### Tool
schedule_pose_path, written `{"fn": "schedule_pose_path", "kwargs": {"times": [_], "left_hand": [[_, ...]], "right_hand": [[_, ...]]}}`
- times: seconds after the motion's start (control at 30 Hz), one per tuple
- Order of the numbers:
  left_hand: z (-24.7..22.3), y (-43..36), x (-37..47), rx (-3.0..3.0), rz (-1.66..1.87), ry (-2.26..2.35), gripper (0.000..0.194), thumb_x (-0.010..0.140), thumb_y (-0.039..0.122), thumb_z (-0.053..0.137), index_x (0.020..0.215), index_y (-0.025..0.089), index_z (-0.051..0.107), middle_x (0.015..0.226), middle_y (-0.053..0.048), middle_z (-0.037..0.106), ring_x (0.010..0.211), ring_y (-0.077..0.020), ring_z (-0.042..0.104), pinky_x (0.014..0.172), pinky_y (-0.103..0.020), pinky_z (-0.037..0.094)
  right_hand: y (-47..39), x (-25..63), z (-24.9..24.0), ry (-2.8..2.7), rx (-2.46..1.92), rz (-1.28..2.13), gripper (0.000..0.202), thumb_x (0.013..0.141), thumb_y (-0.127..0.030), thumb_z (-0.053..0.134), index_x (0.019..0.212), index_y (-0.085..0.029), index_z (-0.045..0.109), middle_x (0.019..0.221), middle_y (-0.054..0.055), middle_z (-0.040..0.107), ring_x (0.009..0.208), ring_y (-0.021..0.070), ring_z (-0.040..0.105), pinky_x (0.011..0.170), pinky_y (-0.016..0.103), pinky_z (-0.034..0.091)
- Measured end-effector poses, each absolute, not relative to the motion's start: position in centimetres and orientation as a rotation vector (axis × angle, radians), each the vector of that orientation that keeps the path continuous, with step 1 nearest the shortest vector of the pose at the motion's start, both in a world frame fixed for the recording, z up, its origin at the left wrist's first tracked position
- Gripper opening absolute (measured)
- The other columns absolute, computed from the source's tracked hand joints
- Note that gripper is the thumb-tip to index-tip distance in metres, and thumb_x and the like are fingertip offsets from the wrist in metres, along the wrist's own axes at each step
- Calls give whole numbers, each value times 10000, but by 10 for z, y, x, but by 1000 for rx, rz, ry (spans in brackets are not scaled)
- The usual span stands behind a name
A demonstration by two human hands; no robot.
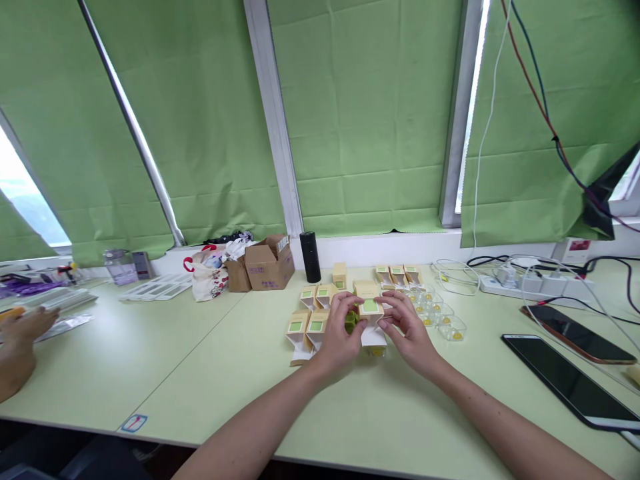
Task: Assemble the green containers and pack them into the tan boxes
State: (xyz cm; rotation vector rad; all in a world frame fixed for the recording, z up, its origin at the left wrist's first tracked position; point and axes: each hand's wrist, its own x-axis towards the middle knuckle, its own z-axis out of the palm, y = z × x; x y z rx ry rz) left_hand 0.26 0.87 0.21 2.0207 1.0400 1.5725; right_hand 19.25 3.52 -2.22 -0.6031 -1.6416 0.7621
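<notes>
Between my two hands is a small cream paper box (369, 306) with a green square panel on it. My left hand (343, 328) grips its left side, with a small dark green piece (351, 321) by the fingers. From the right, the fingers of my right hand (404, 323) close on the same box. A white flap (373, 335) hangs below it, partly over a clear plastic tray with something yellow (377, 351). Similar folded boxes (296, 331) stand in rows just left of my left hand. Several clear trays with yellow bits (452, 328) lie right of my right hand.
Behind stand more boxes (397, 275), a black cylinder (311, 257), a cardboard carton (270, 265) and a cloth bag (207, 277). On the right are two phones (570, 380), a power strip (540, 287) and loose cables. Another person's hand (23, 340) is at the far left.
</notes>
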Motion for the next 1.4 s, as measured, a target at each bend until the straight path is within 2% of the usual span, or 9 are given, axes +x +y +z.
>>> {"fn": "schedule_pose_path", "kwargs": {"times": [0.13,0.27,0.4,0.57,0.67,0.93,1.2,1.4], "left_hand": [[1,7,1,2049,1534,1058,302,976,203,639,1267,269,599,1351,-104,470,1082,-227,572,1008,-441,532],[-3,9,-4,2129,1494,1019,362,1021,339,628,1373,281,568,1412,-122,428,1151,-253,574,1066,-478,510],[-5,10,-10,2211,1403,938,573,1034,563,570,1543,320,473,1511,-142,335,1320,-318,516,1162,-537,454],[-3,9,-11,2239,1274,884,939,889,780,645,1666,382,301,1594,-136,240,1445,-377,402,1233,-600,384],[-3,9,-10,2234,1267,885,978,858,768,698,1664,385,299,1596,-134,238,1433,-375,407,1235,-619,376],[-5,9,-7,2232,1345,897,782,958,670,643,1615,351,362,1542,-138,301,1362,-323,467,1211,-571,418],[-4,9,-6,2148,1389,901,687,982,638,627,1551,310,429,1509,-139,346,1339,-325,482,1186,-560,427],[-5,11,-7,2066,1433,884,598,1001,584,627,1501,298,466,1501,-138,392,1344,-327,502,1169,-536,435]], "right_hand": [[36,191,-23,-1639,-614,742,324,1024,-467,640,1325,-347,658,1462,106,450,992,210,704,929,447,640],[39,190,-25,-1621,-614,737,320,1028,-475,633,1315,-333,651,1448,107,459,973,197,707,913,428,646],[42,191,-25,-1581,-616,727,316,1027,-468,637,1311,-329,645,1438,108,468,944,186,705,881,407,649],[43,191,-24,-1551,-639,717,304,1029,-454,625,1302,-321,649,1422,99,470,933,178,707,857,388,648],[43,191,-23,-1543,-646,707,309,1026,-461,624,1299,-319,649,1422,101,473,912,174,707,851,393,652],[41,190,-23,-1553,-650,708,305,1020,-453,639,1294,-321,663,1413,102,469,918,180,717,869,414,655],[41,190,-27,-1583,-641,721,327,1015,-473,657,1308,-329,671,1411,102,459,902,184,725,907,461,661],[38,193,-24,-1630,-600,724,361,1028,-504,621,1341,-335,679,1432,111,446,941,197,715,932,454,659]]}}
